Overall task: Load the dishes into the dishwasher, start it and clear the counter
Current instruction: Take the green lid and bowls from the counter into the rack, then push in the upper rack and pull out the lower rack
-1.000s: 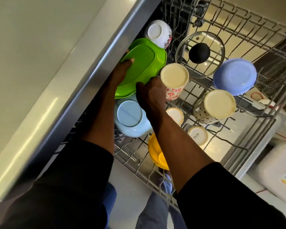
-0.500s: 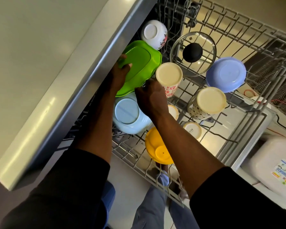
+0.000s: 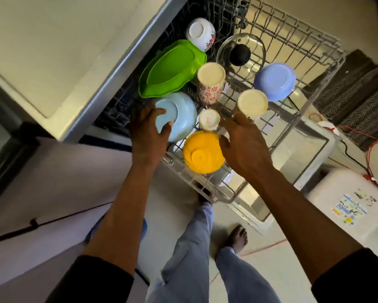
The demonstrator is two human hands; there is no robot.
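Below the pale desk (image 3: pixel 52 51) edge, the dishwasher rack (image 3: pixel 212 189) stands pulled out, carrying a green plate (image 3: pixel 170 71), a glass lid (image 3: pixel 240 53) and a purple bowl (image 3: pixel 275 82). The left hand (image 3: pixel 148 134) rests loose-fingered on the light blue bowl (image 3: pixel 183 114). The right hand (image 3: pixel 242 147), fingers relaxed and holding nothing, hovers just beside the yellow bowl (image 3: pixel 201 154).

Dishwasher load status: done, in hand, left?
Done: green dish, glass lid and cups sit in the pulled-out rack. In hand: left hand touches the light blue bowl; right hand hovers beside the yellow bowl. Left: push rack in, start, clear counter.
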